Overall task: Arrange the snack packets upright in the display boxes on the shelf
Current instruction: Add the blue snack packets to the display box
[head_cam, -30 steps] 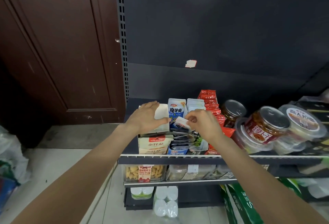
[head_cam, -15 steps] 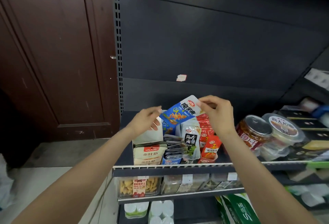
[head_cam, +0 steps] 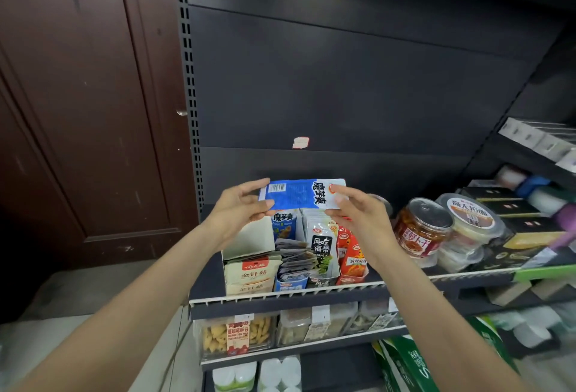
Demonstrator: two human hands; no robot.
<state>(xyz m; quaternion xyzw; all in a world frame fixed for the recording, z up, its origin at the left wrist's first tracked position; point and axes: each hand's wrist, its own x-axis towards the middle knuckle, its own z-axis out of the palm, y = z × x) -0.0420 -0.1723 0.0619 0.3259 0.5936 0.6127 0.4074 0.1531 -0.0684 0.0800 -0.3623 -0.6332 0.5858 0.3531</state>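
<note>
1. Step in hand: one blue snack packet [head_cam: 300, 193] is held sideways at frame centre, above the display boxes [head_cam: 249, 245]; it is not yet seated.
2. Left hand [head_cam: 240, 209] pinches the barcode end; right hand [head_cam: 355, 209] pinches the printed end; both grip the packet.
3. Flat packets [head_cam: 294, 259] lie slumped in the blue box [head_cam: 290, 282], lower centre; upright ones stand behind.
4. Next move, as judged: rotate the packet upright; lower it into the blue row.

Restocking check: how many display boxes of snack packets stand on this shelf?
4, side by side at the shelf's front: beige box, blue box, seaweed box, red box. Others may be hidden behind.
</note>
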